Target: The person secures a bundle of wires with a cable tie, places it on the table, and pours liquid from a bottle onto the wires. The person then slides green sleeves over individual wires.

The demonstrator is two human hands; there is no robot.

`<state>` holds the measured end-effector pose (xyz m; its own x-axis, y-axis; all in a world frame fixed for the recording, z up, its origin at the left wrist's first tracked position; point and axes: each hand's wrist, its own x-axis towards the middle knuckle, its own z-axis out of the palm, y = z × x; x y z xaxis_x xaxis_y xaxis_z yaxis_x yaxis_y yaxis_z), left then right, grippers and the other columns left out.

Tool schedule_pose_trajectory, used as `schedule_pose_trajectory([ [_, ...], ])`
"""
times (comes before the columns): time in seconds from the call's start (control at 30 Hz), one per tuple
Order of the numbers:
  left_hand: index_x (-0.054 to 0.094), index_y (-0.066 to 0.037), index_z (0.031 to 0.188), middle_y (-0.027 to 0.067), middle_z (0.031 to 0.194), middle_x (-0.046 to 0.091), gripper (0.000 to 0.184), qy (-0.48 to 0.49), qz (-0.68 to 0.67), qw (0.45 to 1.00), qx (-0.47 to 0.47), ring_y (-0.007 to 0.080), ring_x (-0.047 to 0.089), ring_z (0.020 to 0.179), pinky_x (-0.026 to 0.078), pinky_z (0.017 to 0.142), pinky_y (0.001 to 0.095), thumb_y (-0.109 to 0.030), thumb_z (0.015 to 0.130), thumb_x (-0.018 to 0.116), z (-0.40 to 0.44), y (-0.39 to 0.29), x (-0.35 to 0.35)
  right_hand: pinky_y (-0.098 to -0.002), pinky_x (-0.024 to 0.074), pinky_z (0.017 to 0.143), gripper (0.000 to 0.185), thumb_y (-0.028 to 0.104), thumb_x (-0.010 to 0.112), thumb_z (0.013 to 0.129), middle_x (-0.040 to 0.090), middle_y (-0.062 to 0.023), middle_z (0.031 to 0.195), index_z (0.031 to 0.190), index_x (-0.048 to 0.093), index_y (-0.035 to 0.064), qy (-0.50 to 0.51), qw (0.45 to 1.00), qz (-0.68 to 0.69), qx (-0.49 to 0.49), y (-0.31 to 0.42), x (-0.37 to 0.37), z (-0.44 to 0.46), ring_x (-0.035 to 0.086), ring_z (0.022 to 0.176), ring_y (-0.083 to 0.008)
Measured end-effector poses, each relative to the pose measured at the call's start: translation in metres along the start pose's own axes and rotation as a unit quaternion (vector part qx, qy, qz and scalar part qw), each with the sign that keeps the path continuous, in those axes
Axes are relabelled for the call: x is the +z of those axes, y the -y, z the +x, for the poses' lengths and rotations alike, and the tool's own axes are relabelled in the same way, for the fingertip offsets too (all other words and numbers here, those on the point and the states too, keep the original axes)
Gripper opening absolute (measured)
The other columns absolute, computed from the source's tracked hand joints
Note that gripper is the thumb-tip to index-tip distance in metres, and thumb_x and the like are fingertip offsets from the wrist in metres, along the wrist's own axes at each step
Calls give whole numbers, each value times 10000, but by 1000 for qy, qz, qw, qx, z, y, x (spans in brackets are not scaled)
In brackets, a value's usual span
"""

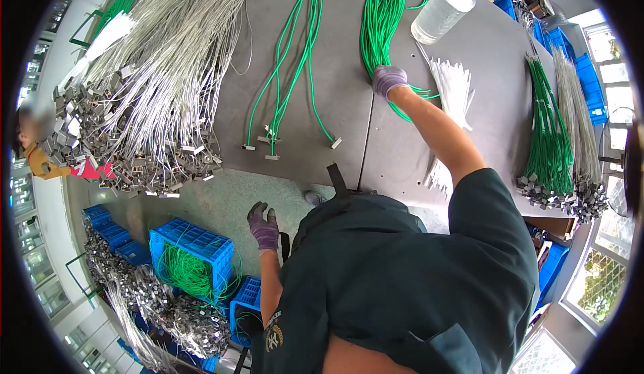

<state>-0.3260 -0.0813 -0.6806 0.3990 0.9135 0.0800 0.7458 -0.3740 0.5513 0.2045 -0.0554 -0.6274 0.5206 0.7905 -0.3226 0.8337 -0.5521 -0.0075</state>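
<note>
My right hand [390, 81], in a purple glove, is closed round the lower part of a thick bundle of green cables [384, 18] on the grey table [335, 105]. Loose green ends stick out below and beside it. White cable ties [453, 89] lie just right of that hand. My left hand [263, 226], also gloved, hangs off the table's near edge with its fingers apart and nothing in them. Several green cables with metal connectors [272, 156] lie between the hands, farther up the table.
A clear bottle [444, 8] lies at the top. Silvery cables with connectors [168, 105] heap at the left; green cables [550, 126] lie at the right. Below left stands a blue crate [221, 256] of green cable. A person [33, 132] is at the far left.
</note>
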Motion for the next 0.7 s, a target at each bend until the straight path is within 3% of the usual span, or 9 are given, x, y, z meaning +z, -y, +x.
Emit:
schedule_pose_trajectory([
  [0.1, 589, -47, 1003, 128, 1021, 603, 274, 26, -17, 999, -41, 307, 535, 1000, 417, 889, 393, -115, 749, 667, -8, 7, 3, -415, 520, 654, 151, 142, 538, 734, 658, -169, 774, 768, 665, 67, -19, 999, -19, -39, 3, -7, -2, 652, 759, -329],
  [0.23, 592, -46, 998, 121, 1010, 611, 262, 41, -57, 991, -112, 301, 544, 990, 418, 888, 391, -119, 756, 663, -20, 15, 11, -420, 515, 659, 163, 160, 535, 726, 651, -191, 787, 743, 665, 62, -8, 999, -13, -33, -11, -4, 6, 647, 775, -340],
  [0.4, 606, -46, 993, 110, 1004, 619, 244, 51, -68, 985, -153, 284, 568, 961, 435, 862, 374, -133, 771, 660, -29, 24, 14, -404, 514, 645, 275, 244, 605, 672, 633, -216, 765, 766, 634, -13, -19, 994, 105, -1, -27, -5, 24, 639, 710, -360],
  [0.43, 606, -46, 993, 110, 1004, 619, 244, 50, -68, 984, -154, 284, 568, 961, 435, 862, 374, -133, 771, 660, -31, 28, 16, -372, 507, 560, 276, 236, 653, 691, 628, -170, 678, 743, 609, -31, 52, 976, 212, 28, -21, -24, 17, 627, 592, -288],
  [0.47, 607, -47, 999, 109, 1003, 621, 250, 50, -79, 982, -166, 277, 574, 951, 444, 844, 365, -136, 772, 663, -33, 31, 18, -372, 507, 560, 276, 236, 653, 691, 628, -170, 678, 743, 609, -31, 51, 976, 211, 27, -17, -33, 11, 627, 592, -288],
  [0.57, 608, -49, 1010, 108, 1001, 622, 259, 51, -94, 977, -184, 262, 582, 934, 457, 809, 347, -140, 775, 666, -31, 32, 17, -251, 376, 394, 122, 150, 646, 790, 551, -35, 589, 802, 593, 41, 101, 813, 569, 76, -15, -40, 5, 502, 472, -108],
  [0.6, 609, -51, 1016, 109, 1000, 622, 261, 53, -99, 975, -193, 252, 584, 927, 462, 792, 339, -141, 778, 667, -29, 30, 16, -251, 376, 394, 122, 150, 646, 790, 551, -35, 589, 802, 593, 41, 99, 812, 570, 75, -14, -38, 5, 502, 472, -108],
  [0.67, 608, -51, 1020, 107, 1000, 622, 261, 45, -106, 977, -179, 245, 585, 916, 464, 779, 331, -142, 782, 664, -21, 26, 14, -240, 364, 398, 142, 156, 655, 809, 573, -32, 652, 867, 585, 48, 145, 681, 716, 46, -10, -33, 4, 478, 457, -105],
  [0.7, 607, -50, 1025, 105, 1000, 622, 261, 39, -114, 979, -167, 237, 586, 905, 466, 766, 323, -143, 786, 661, -17, 24, 13, -240, 364, 398, 142, 156, 655, 809, 573, -32, 652, 867, 585, 48, 144, 680, 718, 44, -7, -31, 4, 478, 457, -105],
])
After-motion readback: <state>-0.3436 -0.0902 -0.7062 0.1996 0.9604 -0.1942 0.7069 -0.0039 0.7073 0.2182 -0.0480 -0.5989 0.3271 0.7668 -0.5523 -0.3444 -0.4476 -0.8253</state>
